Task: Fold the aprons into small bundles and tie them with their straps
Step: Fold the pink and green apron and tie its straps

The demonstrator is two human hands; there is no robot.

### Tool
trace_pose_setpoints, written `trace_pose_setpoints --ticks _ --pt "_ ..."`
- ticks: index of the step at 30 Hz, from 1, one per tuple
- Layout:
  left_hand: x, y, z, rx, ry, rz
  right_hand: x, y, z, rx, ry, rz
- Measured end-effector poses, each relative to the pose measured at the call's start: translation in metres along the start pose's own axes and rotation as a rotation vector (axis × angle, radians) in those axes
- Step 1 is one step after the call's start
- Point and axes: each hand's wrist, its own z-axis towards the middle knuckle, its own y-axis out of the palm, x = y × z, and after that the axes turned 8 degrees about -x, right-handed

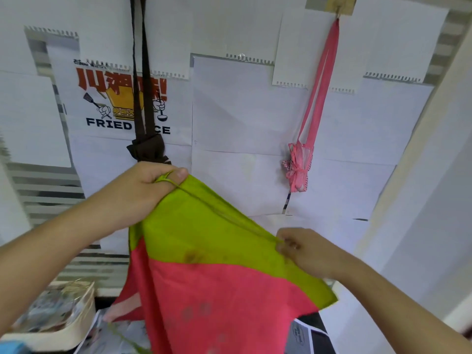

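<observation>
So you hold the green-and-pink apron (204, 264) up unfolded before the papered wall (242, 118), left hand (143, 190) gripping its top corner, right hand (298, 249) pinching the green strap (217, 208). The brown bundle (148, 149) and pink bundle (298, 169) already hang tied; this one looks barely begun.

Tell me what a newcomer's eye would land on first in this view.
First, the green-and-pink apron held up at centre, the left hand gripping its top corner and the right hand pinching the green strap stretched between them. Behind, on the papered wall, hang a pink tied bundle at right and a brown bundle over a fried rice poster.
</observation>
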Motion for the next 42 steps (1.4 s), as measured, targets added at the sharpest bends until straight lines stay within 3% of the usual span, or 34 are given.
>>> trace_pose_setpoints --ticks 3,4,5,7,9,11,12,13,15,16,17,20,21,22,23,24,25,26,27,29,31,33,35,39,42 --pt "-0.010 -0.018 -0.003 0.036 -0.029 0.045 0.008 -0.018 -0.001 0.289 -0.035 0.191" --pt "-0.014 -0.026 -0.003 0.046 -0.047 0.078 0.006 -0.030 -0.006 0.316 -0.061 0.272" --pt "-0.018 -0.034 -0.003 0.043 -0.065 0.110 0.003 -0.042 -0.012 0.282 -0.094 0.337" --pt "-0.026 -0.048 -0.003 -0.016 -0.107 0.183 -0.006 -0.063 -0.026 0.049 -0.088 0.301" --pt "-0.029 -0.061 -0.007 -0.149 -0.175 0.233 -0.009 -0.075 -0.034 -0.236 0.053 -0.008" --pt "-0.034 -0.077 -0.005 -0.222 -0.205 0.278 -0.003 -0.093 -0.034 -0.327 0.154 -0.286" --pt "-0.034 -0.083 -0.002 -0.161 -0.159 0.295 -0.001 -0.104 -0.034 -0.241 0.151 -0.351" --pt "-0.038 -0.095 0.004 -0.034 -0.107 0.315 -0.001 -0.117 -0.035 -0.040 0.107 -0.390" --pt "-0.046 -0.106 0.017 0.412 0.030 0.301 0.001 -0.127 -0.043 0.558 -0.108 -0.382" --pt "-0.051 -0.101 0.017 0.512 0.093 0.292 0.002 -0.122 -0.047 0.731 -0.157 -0.367" --pt "-0.061 -0.094 0.015 0.491 0.115 0.340 0.006 -0.114 -0.052 0.696 -0.140 -0.396" --pt "-0.093 -0.065 -0.010 0.086 -0.034 0.529 0.022 -0.074 -0.061 -0.089 -0.016 -0.479" --pt "-0.101 -0.059 -0.016 0.005 -0.012 0.519 0.028 -0.072 -0.063 -0.071 -0.059 -0.429" --pt "-0.104 -0.056 -0.020 0.028 0.006 0.458 0.034 -0.075 -0.065 0.129 -0.103 -0.359" --pt "-0.110 -0.055 -0.021 0.131 0.055 0.314 0.034 -0.077 -0.068 0.330 -0.098 -0.290" --pt "-0.117 -0.053 -0.020 0.229 0.023 0.172 0.034 -0.077 -0.071 0.376 -0.062 -0.235" --pt "-0.126 -0.051 -0.018 0.232 -0.011 0.040 0.033 -0.073 -0.072 0.219 -0.018 -0.217" --pt "-0.138 -0.049 -0.019 0.120 -0.082 -0.065 0.031 -0.065 -0.074 -0.055 0.034 -0.220" --pt "-0.151 -0.047 -0.021 -0.039 -0.180 -0.125 0.032 -0.056 -0.077 -0.313 0.107 -0.213" --pt "-0.178 -0.047 -0.031 -0.367 -0.267 -0.104 0.040 -0.053 -0.082 -0.557 0.227 -0.115" --pt "-0.188 -0.048 -0.036 -0.548 -0.212 0.025 0.046 -0.063 -0.083 -0.608 0.222 0.043" --pt "-0.169 -0.043 -0.031 -0.565 -0.307 -0.082 0.049 -0.072 -0.073 -0.631 0.215 0.175" --pt "-0.154 -0.039 -0.022 -0.460 -0.376 -0.081 0.050 -0.076 -0.055 -0.581 0.260 0.173" --pt "-0.119 -0.045 0.010 -0.164 -0.373 0.172 0.057 -0.083 -0.006 -0.279 0.270 -0.054" --pt "-0.094 -0.056 0.031 0.074 -0.194 0.484 0.052 -0.104 0.020 0.028 0.252 -0.199"
